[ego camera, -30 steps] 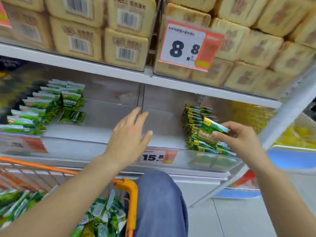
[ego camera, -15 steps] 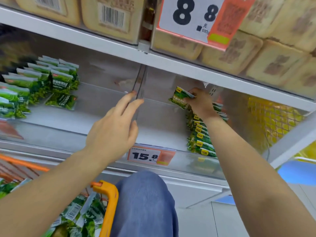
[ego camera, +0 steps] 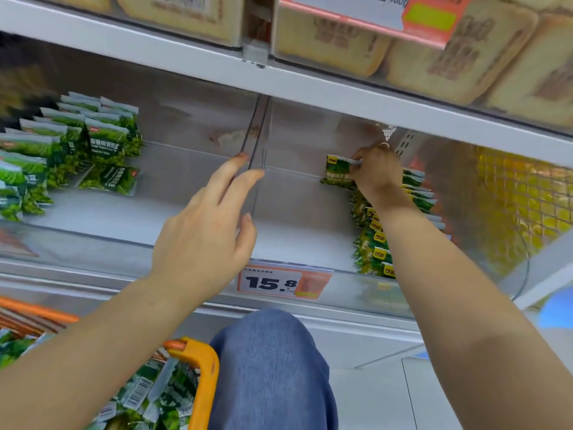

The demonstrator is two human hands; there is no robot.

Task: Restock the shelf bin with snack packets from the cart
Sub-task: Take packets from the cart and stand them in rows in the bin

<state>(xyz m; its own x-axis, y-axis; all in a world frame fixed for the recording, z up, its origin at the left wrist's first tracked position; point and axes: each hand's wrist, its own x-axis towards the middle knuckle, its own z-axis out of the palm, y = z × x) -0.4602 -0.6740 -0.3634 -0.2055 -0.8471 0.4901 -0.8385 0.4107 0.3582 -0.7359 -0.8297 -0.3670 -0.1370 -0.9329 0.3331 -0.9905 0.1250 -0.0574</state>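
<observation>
- Placement step in hand, by the look of it: right hand (ego camera: 376, 173) deep in the shelf bin (ego camera: 310, 240) at centre right of the frame, pinching one snack packet (ego camera: 338, 173) by its upper edge.
- Packet held at the far end of the row of packets (ego camera: 375, 240), just left of that row's back end; whether touching the bin floor or a little above it, hard to tell from this angle.
- Left hand (ego camera: 204, 243) released, holding nothing, fingers straight and stretched toward the clear divider (ego camera: 259, 156) at frame centre; fingertips at or just short of it, possibly touching.
- Next move, as a judgement: settle the packet upright against the back of the row, let go, then draw the arm out and down to the cart (ego camera: 198, 377) at lower left for another. Calls for a low reach under the upper shelf edge (ego camera: 310, 85) and care not to topple the standing row.
- Packet itself: small flat pouch, green print with a yellow corner mark and a white sealed top edge, soft film likely to crumple under a tight pinch.
- Row in the bin: same green and yellow pouches standing on edge, running from front lip toward the back at right of centre.
- Cart stock: heap of green pouches with barcodes visible behind the orange handle.
- Price tag (ego camera: 283, 282) reading 15.8 on the bin's front lip, bottom centre.
</observation>
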